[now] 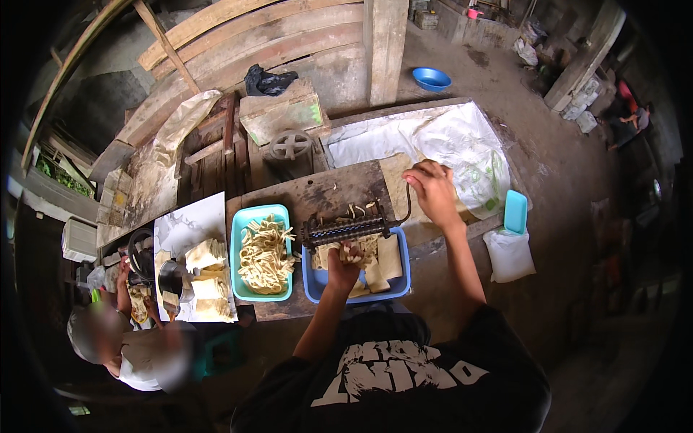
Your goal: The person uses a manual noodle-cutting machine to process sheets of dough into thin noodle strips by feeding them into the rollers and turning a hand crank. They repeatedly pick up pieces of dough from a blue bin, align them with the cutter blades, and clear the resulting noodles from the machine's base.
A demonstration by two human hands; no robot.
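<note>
A rough workshop with a packed dirt floor (505,94) in dim daylight. Long wooden planks (253,36) lean at the back beside an upright wooden post (386,43). A blue bowl (432,78) sits on the floor. White plastic sheeting (433,137) covers a worn wooden table (325,191).

Noodle tray (240,238) left of cutter (345,231)

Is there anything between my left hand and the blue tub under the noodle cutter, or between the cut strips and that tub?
Nothing visible. The left hand is already at the cut strips hanging from the noodle cutter, directly over the blue tub. The right hand is off to the side on the crank handle.
</note>
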